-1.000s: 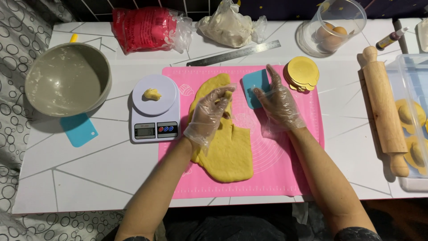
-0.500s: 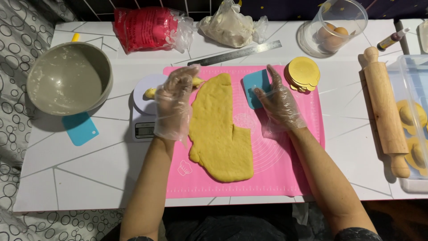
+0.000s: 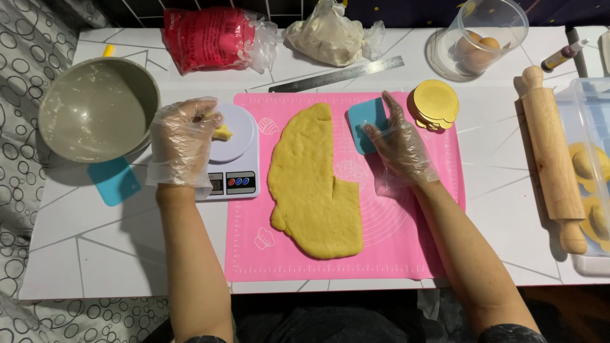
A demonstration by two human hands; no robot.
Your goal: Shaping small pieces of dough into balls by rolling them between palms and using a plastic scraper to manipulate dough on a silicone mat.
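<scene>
A flat sheet of yellow dough (image 3: 314, 184) lies on a pink silicone mat (image 3: 406, 248), with a straight cut along its right side. My left hand (image 3: 183, 141), in a clear plastic glove, closes its fingers on a small yellow dough piece (image 3: 222, 133) on the white kitchen scale (image 3: 236, 155). My right hand (image 3: 399, 143), also gloved, rests on a teal plastic scraper (image 3: 363, 121) at the mat's upper right.
A grey bowl (image 3: 95, 109) and a second teal scraper (image 3: 114, 181) sit at left. Red bag (image 3: 210, 38), dough bag (image 3: 330, 32) and metal ruler (image 3: 337, 74) lie behind. Yellow cutters (image 3: 434, 104), egg container (image 3: 486, 38), rolling pin (image 3: 551, 159) and a clear tray (image 3: 594, 165) are right.
My left hand left the dough sheet and moved left onto the scale, closing on the small dough piece. My right hand stayed on the scraper.
</scene>
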